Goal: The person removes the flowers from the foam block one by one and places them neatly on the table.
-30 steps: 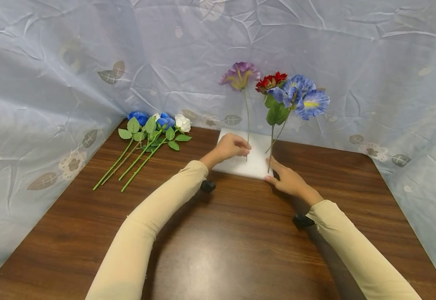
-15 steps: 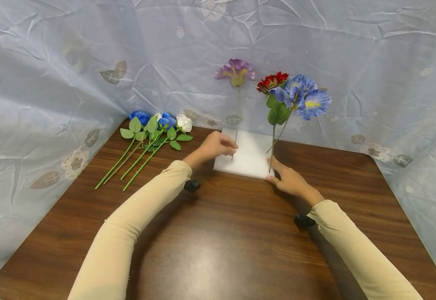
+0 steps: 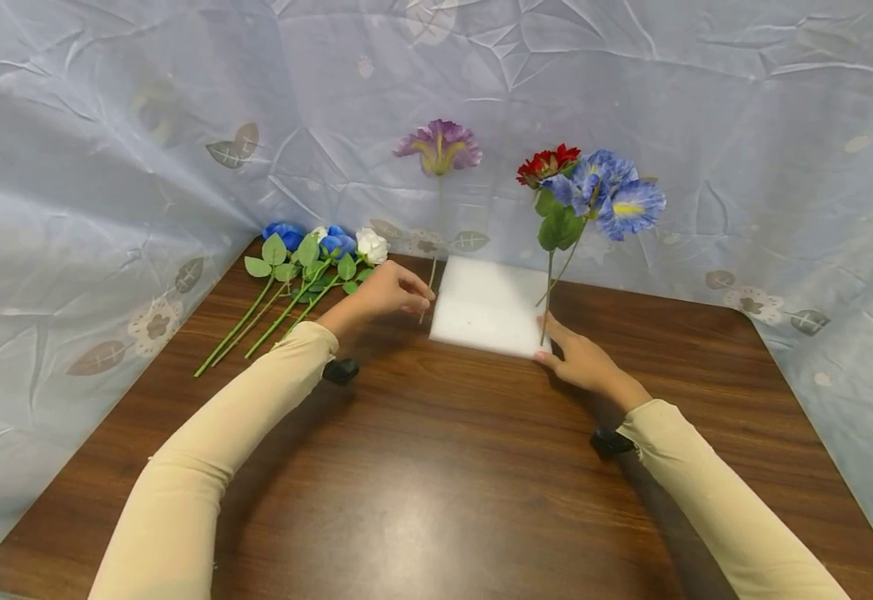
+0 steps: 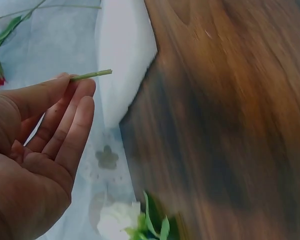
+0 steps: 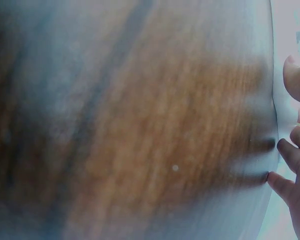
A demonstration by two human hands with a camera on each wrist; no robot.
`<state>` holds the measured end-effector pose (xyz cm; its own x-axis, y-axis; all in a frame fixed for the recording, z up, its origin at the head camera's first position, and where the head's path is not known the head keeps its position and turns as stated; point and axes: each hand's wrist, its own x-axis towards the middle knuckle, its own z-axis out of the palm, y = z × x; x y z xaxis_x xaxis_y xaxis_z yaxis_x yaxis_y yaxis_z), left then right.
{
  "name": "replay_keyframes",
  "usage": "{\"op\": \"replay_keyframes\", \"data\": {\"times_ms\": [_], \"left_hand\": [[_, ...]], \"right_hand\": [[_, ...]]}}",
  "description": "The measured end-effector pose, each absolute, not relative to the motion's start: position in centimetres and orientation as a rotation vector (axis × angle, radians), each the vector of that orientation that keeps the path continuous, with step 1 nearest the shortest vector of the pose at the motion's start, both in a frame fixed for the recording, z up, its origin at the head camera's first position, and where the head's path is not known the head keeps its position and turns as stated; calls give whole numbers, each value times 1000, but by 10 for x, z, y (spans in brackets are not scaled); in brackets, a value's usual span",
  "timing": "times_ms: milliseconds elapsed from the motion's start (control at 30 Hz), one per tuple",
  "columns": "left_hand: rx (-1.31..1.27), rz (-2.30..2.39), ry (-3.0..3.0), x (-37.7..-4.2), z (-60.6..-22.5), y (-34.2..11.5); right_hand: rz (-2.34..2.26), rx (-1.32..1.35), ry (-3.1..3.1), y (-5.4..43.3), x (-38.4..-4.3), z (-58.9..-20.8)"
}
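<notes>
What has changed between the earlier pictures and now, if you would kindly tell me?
The left hand has carried the purple flower leftward, from over the white block to just past its left edge. Nothing was newly grasped or let go. The right hand stayed at the block's right edge, the red flower and blue flower beside it stayed up, and the roses stayed lying at left.

1. No text, label, brand, number or sign can be read in any view.
2. Cloth [image 3: 436, 75]: its printed leaves [image 3: 233, 148] and blossoms [image 3: 154, 323] are pattern only; the leaf veins form no readable letters.
3. Block [image 3: 484, 304]: no readable marking on its visible white faces.
4. Black wrist device [image 3: 340, 371]: too small and dark to tell any lettering.
5. Worktop [image 3: 436, 442]: wood grain, nothing readable.
</notes>
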<state>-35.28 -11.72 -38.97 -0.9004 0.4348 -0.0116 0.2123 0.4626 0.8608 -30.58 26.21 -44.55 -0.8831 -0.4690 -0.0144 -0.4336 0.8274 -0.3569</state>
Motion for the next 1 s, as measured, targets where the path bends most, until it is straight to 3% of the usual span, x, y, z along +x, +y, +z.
{"op": "replay_keyframes", "data": {"times_ms": [1000], "left_hand": [[414, 1102, 2443, -331, -389, -192]], "right_hand": [[-520, -752, 2937, 261, -305, -447]]}}
